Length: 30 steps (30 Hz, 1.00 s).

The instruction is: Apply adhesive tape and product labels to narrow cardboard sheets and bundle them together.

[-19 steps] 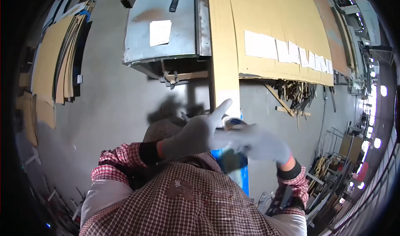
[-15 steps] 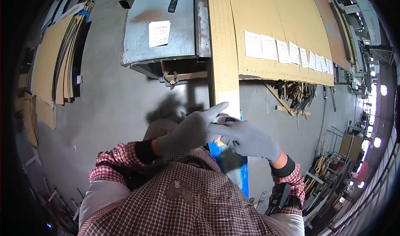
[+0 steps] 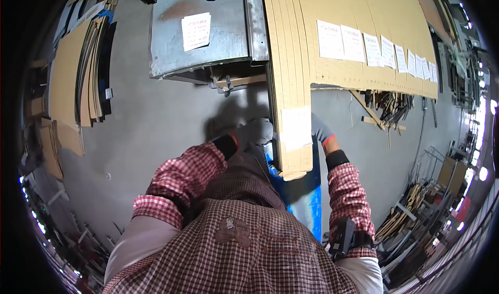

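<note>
A long narrow stack of tan cardboard-like sheets point(image 3: 295, 162) runs toward me, with its near end over a blue-painted surface point(image 3: 306, 211). A white printed paper point(image 3: 296, 129) lies on top near that end. My left hand point(image 3: 257, 132), in a grey glove, is against the left side of the stack; its fingertips are hidden there. At the right side is my right hand point(image 3: 321, 128), gloved the same way and partly covered by the stack, so its fingers do not show. I cannot make out whether either hand grips the sheets.
A grey metal box-like panel point(image 3: 223, 39) with a white paper point(image 3: 196, 31) stands ahead on the left. Ahead on the right lies a wide tan sheet point(image 3: 358, 3) with a row of papers. Wooden scraps point(image 3: 390, 107) lie beneath it. Upright boards point(image 3: 73, 81) lean at far left.
My hands, together over the near end of the stack before, have parted to its left and right sides. The white paper and the stack's end are now uncovered. My view has shifted slightly.
</note>
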Motion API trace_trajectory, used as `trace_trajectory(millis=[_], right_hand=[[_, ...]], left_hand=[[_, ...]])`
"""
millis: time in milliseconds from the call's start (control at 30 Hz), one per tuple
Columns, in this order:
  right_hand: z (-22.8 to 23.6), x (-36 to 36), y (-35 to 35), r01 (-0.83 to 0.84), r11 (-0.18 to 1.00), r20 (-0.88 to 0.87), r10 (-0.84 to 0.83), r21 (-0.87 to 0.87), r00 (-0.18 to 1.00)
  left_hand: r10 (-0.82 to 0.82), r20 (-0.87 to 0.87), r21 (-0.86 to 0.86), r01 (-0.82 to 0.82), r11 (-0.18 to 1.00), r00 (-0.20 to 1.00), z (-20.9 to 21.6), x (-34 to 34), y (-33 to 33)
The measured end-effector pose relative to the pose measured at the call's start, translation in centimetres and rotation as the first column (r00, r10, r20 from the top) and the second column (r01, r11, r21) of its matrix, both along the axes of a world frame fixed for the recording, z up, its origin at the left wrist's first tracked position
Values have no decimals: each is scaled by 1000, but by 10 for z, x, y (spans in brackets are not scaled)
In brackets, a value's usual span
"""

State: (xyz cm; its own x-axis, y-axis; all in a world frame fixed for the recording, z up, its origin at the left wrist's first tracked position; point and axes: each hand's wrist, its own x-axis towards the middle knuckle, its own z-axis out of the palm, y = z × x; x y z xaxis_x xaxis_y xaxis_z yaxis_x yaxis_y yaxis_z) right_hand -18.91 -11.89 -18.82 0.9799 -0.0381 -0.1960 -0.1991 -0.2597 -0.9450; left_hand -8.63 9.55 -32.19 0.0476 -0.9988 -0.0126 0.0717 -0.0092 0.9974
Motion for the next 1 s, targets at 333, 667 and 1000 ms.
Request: trace_trajectory(millis=[333,667,1000], right_hand=[[157,1,149,57,460,-212,-511,-886,833],[114,-5,159,202,293,3,-561,-935,828],[234,-16,107,-32,845,-416,-230,-533,880]], left_hand=[[-70,16,81,68,994,997,70,11,-9],[38,-33,-42,-40,998,999,238,66,67],[-16,768,157,-165,974,641,213,-10,-27]])
